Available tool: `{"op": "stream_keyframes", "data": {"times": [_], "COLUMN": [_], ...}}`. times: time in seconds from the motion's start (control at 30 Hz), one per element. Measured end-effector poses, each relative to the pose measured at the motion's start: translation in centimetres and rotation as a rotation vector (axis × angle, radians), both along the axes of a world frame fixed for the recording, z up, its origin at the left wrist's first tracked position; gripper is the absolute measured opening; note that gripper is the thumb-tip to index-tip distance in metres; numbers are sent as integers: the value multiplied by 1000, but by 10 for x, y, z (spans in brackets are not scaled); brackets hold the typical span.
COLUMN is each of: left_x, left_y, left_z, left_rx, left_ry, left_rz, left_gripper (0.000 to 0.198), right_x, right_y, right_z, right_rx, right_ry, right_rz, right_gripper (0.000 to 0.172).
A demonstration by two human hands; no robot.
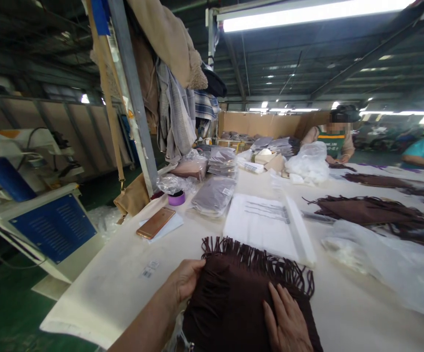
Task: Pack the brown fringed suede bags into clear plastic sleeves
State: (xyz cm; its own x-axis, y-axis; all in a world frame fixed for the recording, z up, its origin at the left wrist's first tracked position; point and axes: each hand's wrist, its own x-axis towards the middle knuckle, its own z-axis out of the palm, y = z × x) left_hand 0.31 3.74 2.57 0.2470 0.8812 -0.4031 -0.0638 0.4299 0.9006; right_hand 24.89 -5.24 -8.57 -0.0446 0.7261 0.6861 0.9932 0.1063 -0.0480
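Observation:
A folded dark brown scarf [241, 298] lies at the near edge of the table, its fringe spread along the far side. My left hand [188, 278] pinches the scarf's left edge close to the fringe, thumb on top. Flat on the scarf's right part rests my right hand [287, 315], fingers stretched out. Some clear plastic shows under the scarf by my left forearm. Just beyond the fringe is a stack of white sheets or bags [259, 225] with dark print.
A phone [156, 222], a purple tape roll [176, 197] and bagged grey items [213, 195] sit left of the stack. More brown scarves [369, 210] and clear plastic [384, 264] lie to the right. A metal post [133, 98] rises at left. A co-worker [331, 137] stands across the table.

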Motion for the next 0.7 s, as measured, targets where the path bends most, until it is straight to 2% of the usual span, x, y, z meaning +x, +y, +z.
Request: {"op": "stream_keyframes", "data": {"times": [0.07, 0.17, 0.27, 0.37, 0.43, 0.53, 0.7], "left_x": [7, 15, 21, 23, 24, 27, 30], "left_y": [4, 7, 10, 11, 9, 5, 4], "left_z": [-4, -12, -19, -22, -23, -24, -24], "left_rx": [-3, 73, 193, 351, 467, 641, 880], "left_ry": [-71, -74, 83, 351, 520, 697, 887], "left_rz": [-8, 95, 213, 260, 241, 142, -14], "left_gripper": [33, 44, 39, 27, 26, 30, 36], "right_x": [1, -1, -1, 5, 9, 9, -3], "right_y": [1, 3, 2, -2, -5, -7, -5], "right_z": [-4, -7, -5, -1, 1, 6, 14], "right_rx": [23, 69, 85, 17, -44, -76, 5], "right_ry": [-3, -3, -15, -63, -108, -115, -4], "right_rz": [-8, -19, -20, 12, 40, 41, -14], "right_gripper": [50, 51, 54, 55, 56, 57, 54]}}
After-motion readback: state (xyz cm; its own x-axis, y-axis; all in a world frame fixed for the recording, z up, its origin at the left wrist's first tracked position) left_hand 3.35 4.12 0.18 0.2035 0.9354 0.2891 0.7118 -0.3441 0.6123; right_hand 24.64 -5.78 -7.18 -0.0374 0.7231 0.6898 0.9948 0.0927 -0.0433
